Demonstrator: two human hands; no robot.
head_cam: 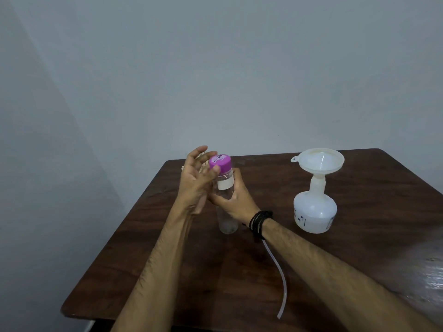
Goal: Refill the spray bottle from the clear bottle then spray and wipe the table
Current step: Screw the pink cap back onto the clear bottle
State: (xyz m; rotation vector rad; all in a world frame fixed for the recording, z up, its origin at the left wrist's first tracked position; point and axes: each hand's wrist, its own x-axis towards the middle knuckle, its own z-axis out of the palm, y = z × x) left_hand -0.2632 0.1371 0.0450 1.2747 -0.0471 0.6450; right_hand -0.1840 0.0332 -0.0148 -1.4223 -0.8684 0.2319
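Clear bottle (226, 207) gripped by right hand (233, 200), left hand (197, 178) touching its cap.

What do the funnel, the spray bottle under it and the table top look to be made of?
Funnel: likely plastic, milky and translucent, light showing through its cone. Spray bottle: probably similar white semi-opaque plastic, smooth with a soft sheen. Table: dark brown wood or wood-look laminate; grain streaks and a glossy glare at the right.
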